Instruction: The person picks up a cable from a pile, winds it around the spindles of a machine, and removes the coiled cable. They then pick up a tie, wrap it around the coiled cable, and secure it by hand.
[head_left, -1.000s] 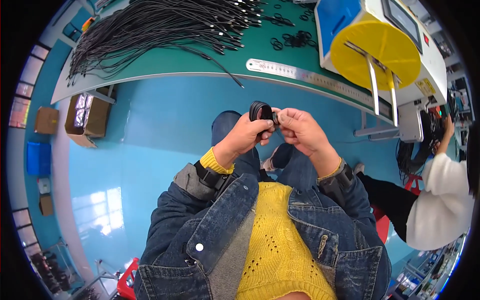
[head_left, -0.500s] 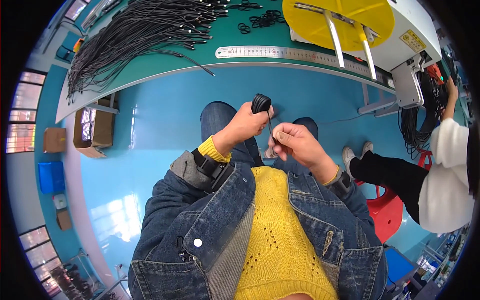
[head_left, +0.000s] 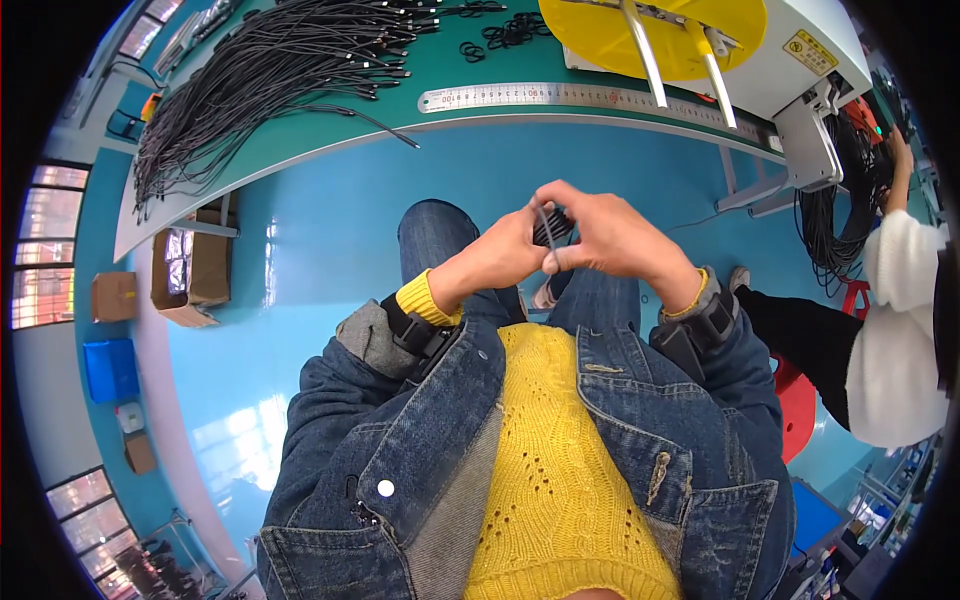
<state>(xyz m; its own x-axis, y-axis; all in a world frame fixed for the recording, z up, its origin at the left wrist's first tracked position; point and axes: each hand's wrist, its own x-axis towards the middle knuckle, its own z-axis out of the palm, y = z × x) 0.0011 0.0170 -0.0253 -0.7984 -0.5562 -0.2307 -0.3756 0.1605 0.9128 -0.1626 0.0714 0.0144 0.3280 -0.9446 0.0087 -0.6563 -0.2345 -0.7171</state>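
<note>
In front of my knees I hold a small coil of black cable (head_left: 553, 228) between both hands. My left hand (head_left: 503, 247) is closed round the coil's left side, its fingers mostly hidden. My right hand (head_left: 612, 235) arches over from the right, index finger at the top and thumb at the bottom. Between that finger and thumb, a thin grey-black strand crosses the front of the coil. Part of the coil is hidden behind my fingers.
A green-topped table (head_left: 440, 165) ahead carries a heap of black cables (head_left: 270, 80), a steel ruler (head_left: 560, 95) and small black loops (head_left: 515, 35). A machine with a yellow disc (head_left: 660, 40) stands at the right. A co-worker (head_left: 890, 320) is beside a red stool (head_left: 795, 405).
My right hand has moved up from beside the coil and now reaches round it, drawing the strand across. The coil has dropped slightly and turned. The whole view has shifted a little.
</note>
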